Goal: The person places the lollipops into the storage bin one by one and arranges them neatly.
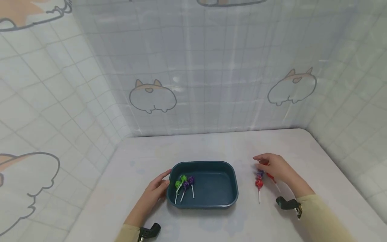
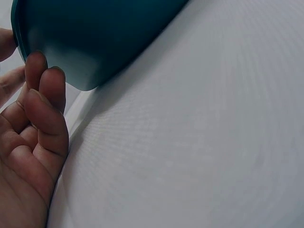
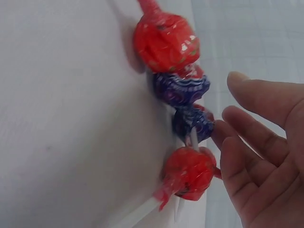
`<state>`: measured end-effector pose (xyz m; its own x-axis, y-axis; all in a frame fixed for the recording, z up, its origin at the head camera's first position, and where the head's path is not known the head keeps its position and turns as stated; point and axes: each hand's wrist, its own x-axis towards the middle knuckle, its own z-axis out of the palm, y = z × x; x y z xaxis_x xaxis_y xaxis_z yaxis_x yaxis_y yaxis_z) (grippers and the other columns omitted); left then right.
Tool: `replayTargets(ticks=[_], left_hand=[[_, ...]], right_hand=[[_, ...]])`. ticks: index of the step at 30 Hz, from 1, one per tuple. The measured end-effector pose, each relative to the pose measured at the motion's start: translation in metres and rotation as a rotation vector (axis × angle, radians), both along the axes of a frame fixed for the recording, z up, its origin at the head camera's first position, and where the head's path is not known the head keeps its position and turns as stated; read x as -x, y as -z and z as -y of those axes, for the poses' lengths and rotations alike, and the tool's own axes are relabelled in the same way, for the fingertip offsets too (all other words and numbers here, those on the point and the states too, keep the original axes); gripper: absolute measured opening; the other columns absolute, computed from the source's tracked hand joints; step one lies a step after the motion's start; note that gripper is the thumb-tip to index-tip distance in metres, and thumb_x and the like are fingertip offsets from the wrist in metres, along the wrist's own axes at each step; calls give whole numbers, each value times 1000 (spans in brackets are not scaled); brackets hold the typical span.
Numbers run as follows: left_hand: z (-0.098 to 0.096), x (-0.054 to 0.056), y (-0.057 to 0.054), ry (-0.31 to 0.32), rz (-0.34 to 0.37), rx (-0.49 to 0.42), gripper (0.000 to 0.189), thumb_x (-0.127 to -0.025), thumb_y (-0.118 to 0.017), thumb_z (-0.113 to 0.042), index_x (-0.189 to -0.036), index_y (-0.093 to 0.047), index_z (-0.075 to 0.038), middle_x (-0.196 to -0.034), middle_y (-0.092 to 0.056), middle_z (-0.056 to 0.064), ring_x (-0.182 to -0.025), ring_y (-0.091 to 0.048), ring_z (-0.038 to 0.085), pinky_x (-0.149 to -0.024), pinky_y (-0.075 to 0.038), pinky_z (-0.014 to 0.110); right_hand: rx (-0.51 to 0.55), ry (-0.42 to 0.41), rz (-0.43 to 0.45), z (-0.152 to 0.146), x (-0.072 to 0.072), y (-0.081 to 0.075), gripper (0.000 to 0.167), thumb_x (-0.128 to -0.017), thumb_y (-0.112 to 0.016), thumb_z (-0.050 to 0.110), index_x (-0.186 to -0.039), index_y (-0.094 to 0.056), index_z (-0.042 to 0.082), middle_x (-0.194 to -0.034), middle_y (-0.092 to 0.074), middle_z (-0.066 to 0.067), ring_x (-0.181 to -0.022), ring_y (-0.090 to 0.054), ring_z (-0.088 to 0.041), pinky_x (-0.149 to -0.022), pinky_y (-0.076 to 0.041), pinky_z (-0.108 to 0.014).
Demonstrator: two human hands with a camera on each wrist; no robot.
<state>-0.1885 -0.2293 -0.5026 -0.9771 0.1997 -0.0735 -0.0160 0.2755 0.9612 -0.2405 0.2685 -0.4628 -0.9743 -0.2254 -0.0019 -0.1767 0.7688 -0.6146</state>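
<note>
The right hand [image 1: 276, 167], loosely spread, was beside the lollipops [image 1: 259, 184], toward the table's [image 1: 145, 151] right edge; the left hand [image 1: 155, 190], relaxed, touched the tray [image 1: 214, 186]. Lollipops seemed light, hard, slippery, best held by sticks [image 1: 259, 196].

Red lollipops [image 3: 167, 42] and blue lollipops [image 3: 180, 90] close beside the right grip [image 3: 271, 183]

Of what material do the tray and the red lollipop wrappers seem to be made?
Tray: probably hard plastic, smooth and slightly glossy, with soft highlights; coated metal is possible. Red wrappers: likely thin plastic film, shiny, with creases and bright reflections.
</note>
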Motion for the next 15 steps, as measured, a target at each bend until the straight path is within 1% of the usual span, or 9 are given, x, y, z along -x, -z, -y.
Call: replayTargets(ticks=[4,9,12,15], left_hand=[[-1,2,1,-19,19,-1,50,-99,-59,-38,-147,-47,-28,-94,-63,13,-71,-55,26,-61,-49,34],[-3,3,0,-29,14,9,51,-98,-60,-41,-145,-49,-28,-92,-63,13,-70,-54,26,-60,-49,33],[-5,3,-1,-29,10,15,51,-97,-60,-42,-145,-49,-28,-93,-64,14,-70,-55,25,-60,-49,33],[-6,2,-1,-26,6,12,50,-98,-60,-41,-145,-49,-28,-94,-65,14,-71,-55,25,-60,-49,33]], right_hand=[[-47,1,-11,0,-1,4,35,-91,-73,17,-125,-68,12,-107,-65,-6,-93,-58,-23,-82,-52,-44],[-95,-9,-41,0,-1,7,32,-89,-74,14,-120,-71,9,-112,-67,-11,-99,-61,-28,-89,-49,-52],[-138,-24,-65,2,0,7,29,-88,-75,14,-116,-72,6,-113,-68,-13,-101,-63,-30,-89,-48,-52],[-180,-44,-96,2,0,8,25,-87,-76,13,-110,-74,5,-109,-69,-11,-99,-65,-28,-88,-50,-49]])
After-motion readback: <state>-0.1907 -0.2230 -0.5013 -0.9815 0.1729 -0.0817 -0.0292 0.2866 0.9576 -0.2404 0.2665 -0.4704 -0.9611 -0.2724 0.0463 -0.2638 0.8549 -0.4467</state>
